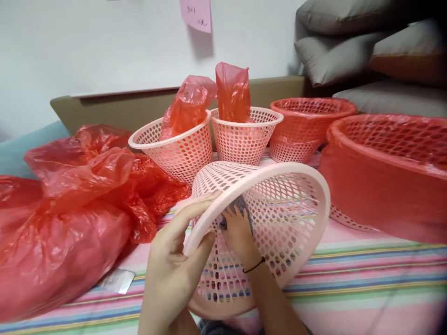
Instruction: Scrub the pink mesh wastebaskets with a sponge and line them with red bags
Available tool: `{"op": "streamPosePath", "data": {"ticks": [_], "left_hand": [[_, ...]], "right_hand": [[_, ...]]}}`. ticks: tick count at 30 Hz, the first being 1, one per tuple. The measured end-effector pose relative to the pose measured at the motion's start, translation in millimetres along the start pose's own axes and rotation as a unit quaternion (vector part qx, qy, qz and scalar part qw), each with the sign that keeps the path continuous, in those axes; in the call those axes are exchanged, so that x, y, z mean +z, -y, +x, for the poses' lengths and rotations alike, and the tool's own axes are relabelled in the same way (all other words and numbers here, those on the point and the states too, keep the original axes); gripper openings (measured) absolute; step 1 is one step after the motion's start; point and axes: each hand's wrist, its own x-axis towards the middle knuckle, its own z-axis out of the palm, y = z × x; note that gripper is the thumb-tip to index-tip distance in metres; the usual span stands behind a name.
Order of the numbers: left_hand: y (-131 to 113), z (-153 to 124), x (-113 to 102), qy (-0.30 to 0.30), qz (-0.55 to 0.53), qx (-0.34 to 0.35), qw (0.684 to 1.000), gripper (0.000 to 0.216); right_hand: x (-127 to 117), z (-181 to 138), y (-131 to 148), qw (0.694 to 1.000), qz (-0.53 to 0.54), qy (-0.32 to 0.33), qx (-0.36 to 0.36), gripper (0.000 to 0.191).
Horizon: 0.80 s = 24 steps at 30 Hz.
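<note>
A pink plastic basket (279, 218) with a holed wall lies tipped on its side, its mouth facing me. My left hand (178, 251) grips the rim on the left, thumb inside and fingers outside. Deep inside the basket, my right hand (239, 228) presses a dark grey cloth (240, 203) against the inner surface, fingers spread over it. A thin dark band circles the right wrist. Part of the cloth is hidden under the hand.
Crumpled red plastic bags (87, 200) are heaped at left. Behind stand two pink baskets (181, 153) holding red bags. At right, baskets (384, 181) are lined with red plastic. A striped cloth (349, 279) covers the surface; grey cushions (335, 56) pile up at back right.
</note>
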Motion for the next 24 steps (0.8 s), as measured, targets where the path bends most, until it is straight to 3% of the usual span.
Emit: {"op": "streamPosePath", "data": {"ticks": [2,4,6,8,9,10,11,12,15,17,20,24], "left_hand": [[0,2,1,-0.006,0.003,-0.003,1.0,0.039],[0,4,3,-0.015,0.001,-0.014,1.0,0.036],[1,6,5,-0.048,-0.009,-0.036,0.998,0.035],[3,6,6,-0.101,-0.021,-0.064,0.993,0.036],[4,5,7,-0.127,-0.025,-0.073,0.989,0.036],[5,4,6,-0.143,-0.027,-0.077,0.986,0.036],[7,3,5,-0.153,-0.025,-0.077,0.985,0.036],[8,2,3,-0.153,-0.022,-0.074,0.985,0.037],[14,-3,-5,-0.117,-0.005,-0.06,0.991,0.04],[17,-5,-11,-0.084,0.01,-0.052,0.995,0.041],[19,-5,-15,-0.037,0.026,-0.023,0.999,0.042],[18,0,-12,0.046,0.04,0.039,0.997,0.044]], "right_hand": [[-4,4,4,0.993,0.111,0.001,0.028,0.046],[-10,5,11,0.947,0.318,0.032,0.044,0.035],[-17,3,20,0.835,0.542,0.067,0.065,0.039],[-27,-1,29,0.718,0.685,0.074,0.1,0.051],[-32,-3,32,0.681,0.72,0.06,0.118,0.054],[-39,-4,34,0.666,0.734,0.03,0.13,0.055],[-45,-5,35,0.673,0.727,-0.01,0.134,0.053],[-52,-5,33,0.701,0.698,-0.061,0.131,0.05],[-62,-4,18,0.846,0.481,-0.221,0.059,0.044],[-59,0,3,0.922,0.288,-0.257,-0.008,0.045],[-38,7,-13,0.977,0.086,-0.197,-0.008,0.051],[-8,13,-13,0.996,-0.012,-0.086,0.007,0.052]]}}
